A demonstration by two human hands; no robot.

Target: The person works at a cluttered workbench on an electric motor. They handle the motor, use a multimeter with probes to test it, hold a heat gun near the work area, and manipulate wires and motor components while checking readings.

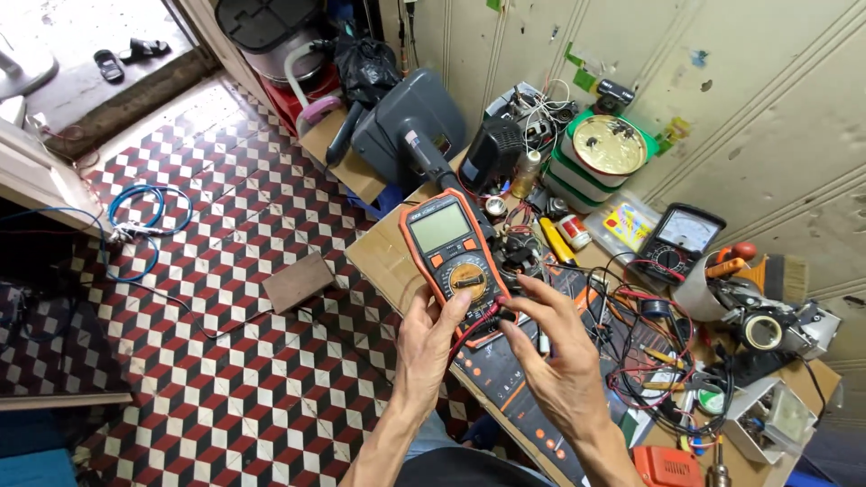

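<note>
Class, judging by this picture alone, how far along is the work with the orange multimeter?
Done: the multimeter is lifted off the cluttered bench, held in the left hand. In hand: the right hand works at its lower end, where red and black leads meet. Left: its screen looks blank, and no probe visibly touches any part.

One head-worn view looks steeply down from close above; the cluttered bench (388, 257) lies right, tiled floor (225, 361) left.
</note>
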